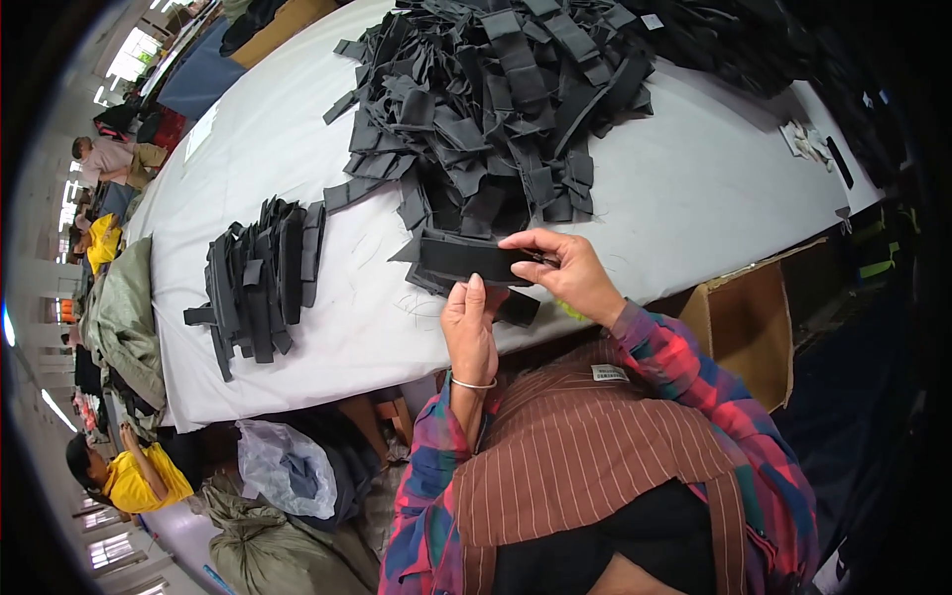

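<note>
Both of my hands hold a dark fabric strip (461,260) stretched sideways over the near part of the table. My left hand (469,332), with a bangle at the wrist, pinches its lower edge with the thumb on top. At the strip's right end my right hand (565,273) grips it between thumb and fingers. Just beyond lies a big loose heap of black and dark grey fabric strips (486,109). A smaller, flatter pile of similar strips (260,283) rests to the left, roughly lined up. More dark pieces lie partly hidden under the held strip.
The table (377,347) has a white cover with loose threads on it. A cardboard box (749,327) stands open below its right edge. Dark cloth (734,40) is heaped at the far right. Lower left are a clear plastic bag (288,466) and a person in yellow (144,481).
</note>
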### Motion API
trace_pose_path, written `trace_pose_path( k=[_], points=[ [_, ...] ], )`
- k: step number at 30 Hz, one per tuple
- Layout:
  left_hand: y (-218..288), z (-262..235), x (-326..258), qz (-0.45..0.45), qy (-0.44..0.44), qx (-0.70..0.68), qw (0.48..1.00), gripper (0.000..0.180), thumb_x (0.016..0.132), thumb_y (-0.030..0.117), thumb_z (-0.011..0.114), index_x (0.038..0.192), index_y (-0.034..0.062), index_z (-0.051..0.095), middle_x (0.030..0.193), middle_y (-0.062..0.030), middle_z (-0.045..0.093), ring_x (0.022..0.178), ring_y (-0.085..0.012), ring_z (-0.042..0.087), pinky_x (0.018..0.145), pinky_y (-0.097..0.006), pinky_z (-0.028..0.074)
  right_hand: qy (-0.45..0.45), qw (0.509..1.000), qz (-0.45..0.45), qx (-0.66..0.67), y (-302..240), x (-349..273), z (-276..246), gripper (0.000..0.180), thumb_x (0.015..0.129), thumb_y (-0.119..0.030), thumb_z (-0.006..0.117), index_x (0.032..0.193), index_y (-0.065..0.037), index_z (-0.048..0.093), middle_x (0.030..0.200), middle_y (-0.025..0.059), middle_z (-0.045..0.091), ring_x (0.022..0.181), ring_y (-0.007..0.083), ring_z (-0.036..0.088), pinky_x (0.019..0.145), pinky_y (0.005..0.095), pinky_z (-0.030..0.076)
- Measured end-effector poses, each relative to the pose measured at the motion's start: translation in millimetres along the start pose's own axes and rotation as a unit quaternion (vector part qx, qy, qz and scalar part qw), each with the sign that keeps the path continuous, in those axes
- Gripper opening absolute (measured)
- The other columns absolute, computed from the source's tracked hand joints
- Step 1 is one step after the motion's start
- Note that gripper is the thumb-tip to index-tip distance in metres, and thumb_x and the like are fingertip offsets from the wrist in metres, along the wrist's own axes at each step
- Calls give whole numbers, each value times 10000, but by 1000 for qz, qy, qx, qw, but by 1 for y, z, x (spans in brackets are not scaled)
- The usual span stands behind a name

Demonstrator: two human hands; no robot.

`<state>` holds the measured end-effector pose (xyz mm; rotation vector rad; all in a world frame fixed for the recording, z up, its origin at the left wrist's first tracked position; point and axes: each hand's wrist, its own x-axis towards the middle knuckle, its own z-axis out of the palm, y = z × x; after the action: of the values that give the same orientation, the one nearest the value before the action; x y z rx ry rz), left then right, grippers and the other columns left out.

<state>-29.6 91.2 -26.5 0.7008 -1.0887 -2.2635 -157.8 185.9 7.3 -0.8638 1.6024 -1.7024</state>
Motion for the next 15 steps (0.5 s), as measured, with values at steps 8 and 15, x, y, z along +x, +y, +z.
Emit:
trace_pose_path(
  k=[8, 15],
  points=[
    [1, -11, 4, 56, 25, -65, 996, 122, 988, 137, 473, 993, 43, 552, 1018, -61, 620, 925, -155, 613, 904, -386, 509, 121, 899, -138, -399, -21, 9, -39, 272, 759, -155, 713, 1028, -123, 682, 858, 44, 610, 791, 227, 602, 712, 326, 478],
    [2, -16, 3, 66, 6, -38, 997, 126, 986, 125, 470, 991, 26, 548, 1021, -82, 621, 941, -168, 617, 908, -411, 522, 70, 761, -281, -581, -28, 32, -61, 242, 744, -192, 705, 983, -169, 678, 753, -14, 548, 706, 181, 523, 626, 314, 396]
  ],
)
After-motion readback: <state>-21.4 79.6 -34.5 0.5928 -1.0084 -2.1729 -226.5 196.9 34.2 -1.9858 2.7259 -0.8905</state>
